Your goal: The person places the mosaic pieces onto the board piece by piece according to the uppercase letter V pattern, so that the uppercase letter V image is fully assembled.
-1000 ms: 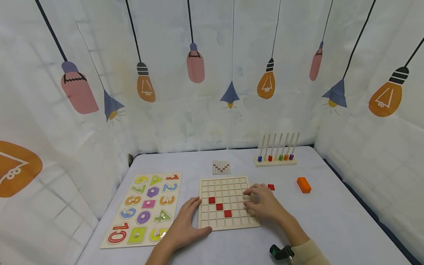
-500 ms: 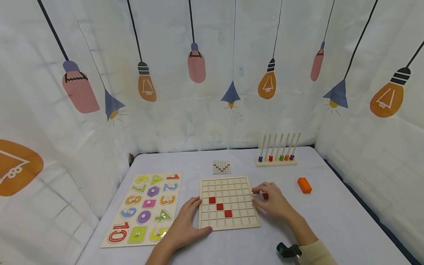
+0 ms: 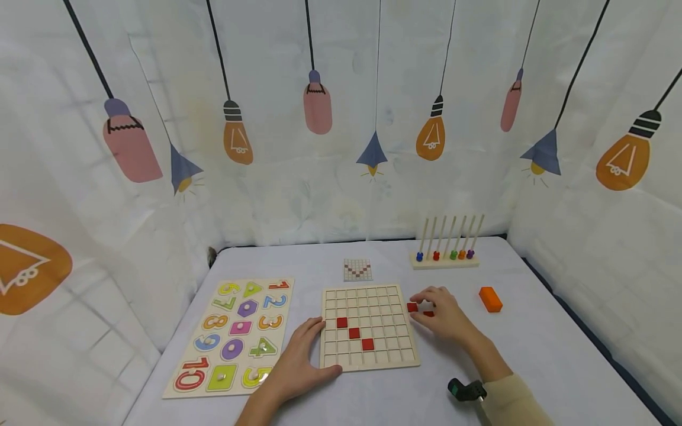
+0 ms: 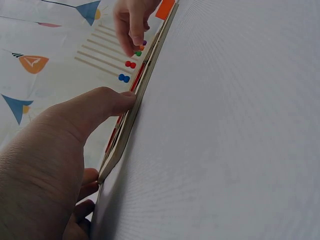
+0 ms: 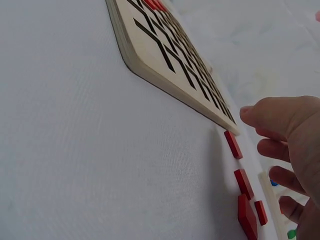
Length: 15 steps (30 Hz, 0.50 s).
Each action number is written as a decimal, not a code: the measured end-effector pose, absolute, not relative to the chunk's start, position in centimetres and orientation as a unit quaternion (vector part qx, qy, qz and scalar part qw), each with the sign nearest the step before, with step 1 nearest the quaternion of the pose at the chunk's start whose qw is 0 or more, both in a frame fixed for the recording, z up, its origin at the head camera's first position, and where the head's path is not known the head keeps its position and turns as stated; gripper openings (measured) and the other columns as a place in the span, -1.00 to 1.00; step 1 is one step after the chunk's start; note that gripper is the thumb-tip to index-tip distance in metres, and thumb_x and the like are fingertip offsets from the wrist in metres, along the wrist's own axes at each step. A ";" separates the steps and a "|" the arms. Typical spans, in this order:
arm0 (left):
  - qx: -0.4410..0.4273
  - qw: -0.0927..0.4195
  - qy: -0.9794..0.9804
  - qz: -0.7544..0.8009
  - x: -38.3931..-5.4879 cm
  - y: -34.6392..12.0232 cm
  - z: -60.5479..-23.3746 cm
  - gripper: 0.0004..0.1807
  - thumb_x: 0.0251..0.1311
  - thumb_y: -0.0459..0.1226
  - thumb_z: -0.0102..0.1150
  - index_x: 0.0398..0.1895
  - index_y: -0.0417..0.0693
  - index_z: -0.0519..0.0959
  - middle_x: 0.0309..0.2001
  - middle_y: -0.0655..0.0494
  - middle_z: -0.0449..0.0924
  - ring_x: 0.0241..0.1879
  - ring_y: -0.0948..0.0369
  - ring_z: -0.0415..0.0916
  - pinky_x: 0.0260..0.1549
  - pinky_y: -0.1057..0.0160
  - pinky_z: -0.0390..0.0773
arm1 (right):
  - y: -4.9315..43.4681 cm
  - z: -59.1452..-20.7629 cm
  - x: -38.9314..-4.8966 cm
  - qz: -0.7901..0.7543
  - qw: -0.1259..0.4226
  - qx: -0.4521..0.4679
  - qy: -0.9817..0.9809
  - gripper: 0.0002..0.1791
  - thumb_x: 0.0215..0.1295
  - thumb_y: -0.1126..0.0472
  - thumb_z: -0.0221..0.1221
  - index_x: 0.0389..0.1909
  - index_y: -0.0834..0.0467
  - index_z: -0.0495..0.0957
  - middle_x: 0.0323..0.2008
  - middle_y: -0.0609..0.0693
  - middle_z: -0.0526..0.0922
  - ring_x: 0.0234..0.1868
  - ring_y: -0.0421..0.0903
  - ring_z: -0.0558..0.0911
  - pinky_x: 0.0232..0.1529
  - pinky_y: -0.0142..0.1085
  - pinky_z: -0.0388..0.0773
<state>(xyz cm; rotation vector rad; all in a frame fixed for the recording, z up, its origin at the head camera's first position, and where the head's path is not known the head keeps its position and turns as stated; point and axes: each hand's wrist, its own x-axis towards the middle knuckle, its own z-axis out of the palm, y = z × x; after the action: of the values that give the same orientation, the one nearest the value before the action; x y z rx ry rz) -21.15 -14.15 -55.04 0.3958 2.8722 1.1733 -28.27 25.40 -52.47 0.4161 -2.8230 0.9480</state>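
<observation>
While your left hand (image 3: 301,364) braces the near-left corner of the wooden board (image 3: 383,313), your right hand (image 3: 444,316) hangs just past the opposite edge. What counts most is there: the nearest loose red tile (image 3: 412,307) lies to the left of your right palm, just beside the board's right edge, in the gap between forefinger and thumb, with the forefinger toward its far side and the thumb toward its near side. In the right wrist view the thumb tip looks apart from that tile, and the fingers are loosely bent, grasping nothing that shows. A second loose tile (image 3: 428,313) peeks out beneath the hand, farther from the board; the right wrist view shows four loose pieces in all, strung away from the edge. Being square, the nearest one gives you no long axis to line up with. Your right hand is clearly the nearer, since the whole width of the board separates your left from these pieces. That left hand has its thumb along the near edge and its fingers against the left side, spread rather than clenched. Three set tiles (image 3: 354,333) sit in the grid, stepping toward you as they go right. Beyond the board lies a small pattern card (image 3: 357,270); an orange block (image 3: 490,299) lies well apart to the right.
</observation>
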 end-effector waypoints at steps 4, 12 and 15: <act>0.125 0.007 0.919 0.374 -21.1 -14.1 -55.0 0.26 -0.07 0.36 0.66 0.69 0.03 0.39 0.74 0.18 0.24 0.76 0.00 0.15 0.69 -0.23 0.30 | 25.6 -52.9 -28.9 0.304 0.068 0.134 -0.941 -0.68 0.40 0.08 0.53 0.13 -0.05 0.81 0.05 -0.16 0.76 0.08 -0.05 0.51 0.04 -0.18 0.42; 0.125 0.007 0.918 0.376 -21.1 -14.1 -55.1 0.26 -0.06 0.34 0.66 0.69 0.02 0.39 0.74 0.18 0.24 0.76 0.00 0.14 0.69 -0.24 0.30 | 25.7 -53.2 -29.7 0.292 0.063 0.131 -0.945 -0.74 0.39 0.08 0.53 0.06 -0.08 0.82 0.03 -0.17 0.76 0.05 -0.06 0.48 0.02 -0.13 0.30; 0.127 0.007 0.918 0.376 -21.1 -14.1 -55.1 0.26 -0.06 0.34 0.67 0.69 0.00 0.38 0.74 0.15 0.24 0.76 -0.01 0.14 0.70 -0.24 0.29 | 25.8 -53.3 -29.9 0.286 0.059 0.129 -0.948 -0.73 0.39 0.06 0.53 0.07 -0.08 0.82 0.03 -0.18 0.76 0.07 -0.07 0.48 0.04 -0.14 0.32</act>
<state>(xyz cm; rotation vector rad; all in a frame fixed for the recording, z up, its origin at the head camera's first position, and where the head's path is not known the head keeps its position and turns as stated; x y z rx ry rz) -21.14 -14.08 -55.05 0.3961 2.8707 1.1758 -29.86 25.79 -53.33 0.3910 -2.8708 0.8673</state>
